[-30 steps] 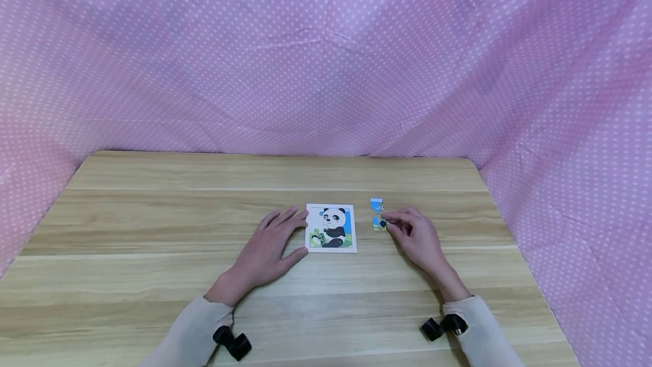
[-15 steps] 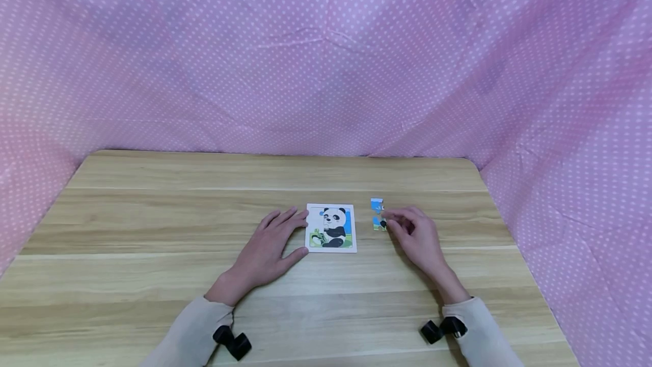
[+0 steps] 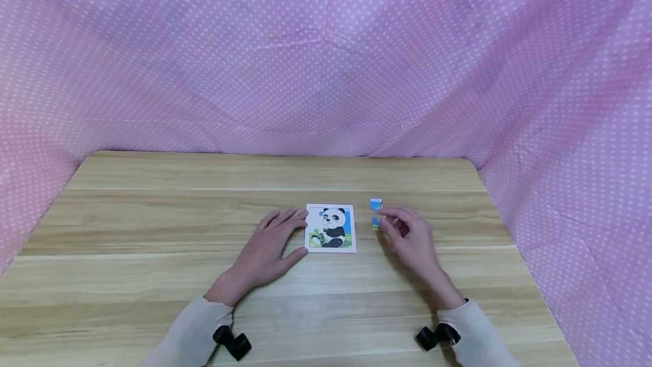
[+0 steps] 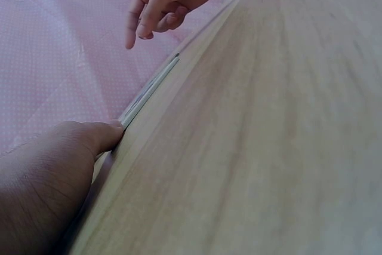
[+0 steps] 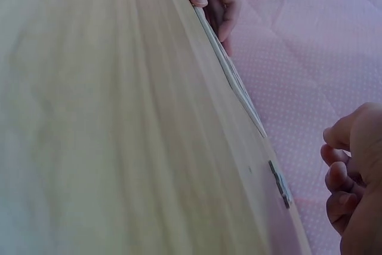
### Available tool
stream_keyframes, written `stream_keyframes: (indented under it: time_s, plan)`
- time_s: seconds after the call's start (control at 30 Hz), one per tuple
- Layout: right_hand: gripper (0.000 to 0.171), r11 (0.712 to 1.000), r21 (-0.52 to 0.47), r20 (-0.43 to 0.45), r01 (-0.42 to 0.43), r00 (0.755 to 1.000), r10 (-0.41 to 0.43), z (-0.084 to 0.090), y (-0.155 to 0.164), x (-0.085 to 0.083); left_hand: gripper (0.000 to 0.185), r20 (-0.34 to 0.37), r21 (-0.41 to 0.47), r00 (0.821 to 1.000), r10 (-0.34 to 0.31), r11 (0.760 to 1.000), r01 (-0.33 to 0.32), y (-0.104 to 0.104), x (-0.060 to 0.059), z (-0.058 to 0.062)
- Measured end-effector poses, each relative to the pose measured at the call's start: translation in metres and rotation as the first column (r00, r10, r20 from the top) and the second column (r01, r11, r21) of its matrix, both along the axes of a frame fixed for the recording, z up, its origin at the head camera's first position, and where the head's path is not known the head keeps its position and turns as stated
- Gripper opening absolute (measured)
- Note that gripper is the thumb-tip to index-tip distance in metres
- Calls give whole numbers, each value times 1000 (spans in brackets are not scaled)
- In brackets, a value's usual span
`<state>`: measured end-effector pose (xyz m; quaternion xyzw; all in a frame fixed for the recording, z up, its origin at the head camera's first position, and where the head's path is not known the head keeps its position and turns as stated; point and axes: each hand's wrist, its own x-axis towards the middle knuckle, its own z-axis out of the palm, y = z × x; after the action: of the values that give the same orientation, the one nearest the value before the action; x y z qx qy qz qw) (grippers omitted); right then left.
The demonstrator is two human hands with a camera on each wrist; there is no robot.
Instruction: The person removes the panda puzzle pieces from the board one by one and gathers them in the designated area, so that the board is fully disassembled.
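Note:
A small square puzzle board (image 3: 331, 250) with a panda picture (image 3: 334, 232) lies flat on the table; its upper left part is pale. My left hand (image 3: 267, 248) rests at its left side, fingers fairly straight, with the thumb (image 4: 107, 134) against the edge in the left wrist view. To the right of the board lie a blue puzzle piece (image 3: 376, 204) and, nearer me, a blue and green piece (image 3: 376, 223). Above them hovers my right hand (image 3: 411, 239), which partly hides the nearer one. In the left wrist view its fingers (image 4: 156, 13) are loosely bent around nothing.
The wooden table (image 3: 178, 214) extends widely around the board. Pink dotted cloth (image 3: 326, 72) hangs behind and at both sides. Each sleeve (image 3: 191, 333) carries a black wrist camera (image 3: 233, 343).
My right hand has shifted slightly left and now overlaps the nearer blue and green piece more. The left hand and the puzzle board have stayed in place.

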<state>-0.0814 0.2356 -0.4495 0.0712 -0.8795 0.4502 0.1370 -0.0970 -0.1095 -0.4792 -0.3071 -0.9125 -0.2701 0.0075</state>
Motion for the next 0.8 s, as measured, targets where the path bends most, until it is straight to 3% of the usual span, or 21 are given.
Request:
stream_keyframes:
  time_s: [0.8]
  plan:
    - [29, 981, 30, -3, -190, 982, 190, 11, -46, 8, 55, -4, -2, 1000, 0, 1000, 0, 0, -1, -2]
